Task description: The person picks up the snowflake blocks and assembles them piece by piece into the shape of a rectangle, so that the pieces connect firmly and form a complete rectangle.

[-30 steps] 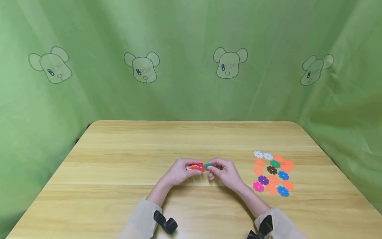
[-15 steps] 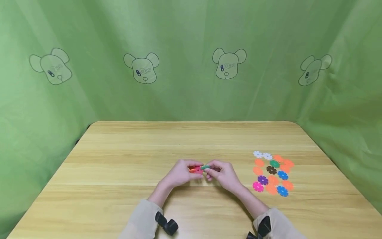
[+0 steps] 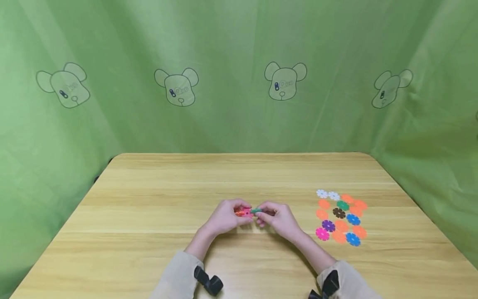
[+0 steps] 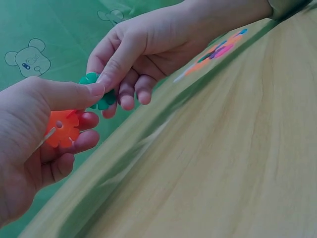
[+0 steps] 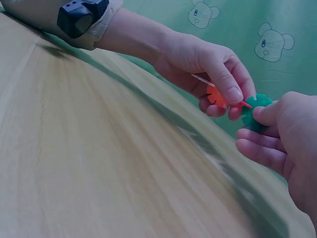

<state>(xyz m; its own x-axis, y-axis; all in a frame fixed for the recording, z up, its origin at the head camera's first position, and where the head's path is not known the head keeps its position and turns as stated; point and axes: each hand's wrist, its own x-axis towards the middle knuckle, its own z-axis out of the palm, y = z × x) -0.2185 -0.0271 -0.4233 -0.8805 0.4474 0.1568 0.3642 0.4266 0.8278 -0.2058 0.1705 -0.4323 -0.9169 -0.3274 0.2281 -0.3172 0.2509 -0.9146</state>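
My left hand (image 3: 224, 218) pinches a small chain of flower-shaped plastic interlocking discs. In it are a pinkish-red disc (image 3: 245, 213) and an orange disc (image 4: 63, 128); a thin white edge (image 5: 199, 78) sticks out behind the orange one in the right wrist view. Thumb and fingers of my right hand (image 3: 281, 220) pinch a green disc (image 5: 260, 100), which meets the edge of the red one at an angle. The two hands almost touch, held above the middle of the table. Fingers partly hide the joint between the green and red discs.
Loose discs lie flat in a patch to the right: several orange discs (image 3: 341, 225), two white, two blue (image 3: 353, 239), a green, a brown (image 3: 339, 213), a purple and a pink. Behind the wooden table (image 3: 168, 178) hangs a green curtain (image 3: 231, 116).
The green disc has turned from face-up to nearly edge-on and come against the red disc. Both hands stay almost in place, still gripping their pieces. The loose discs have not been moved.
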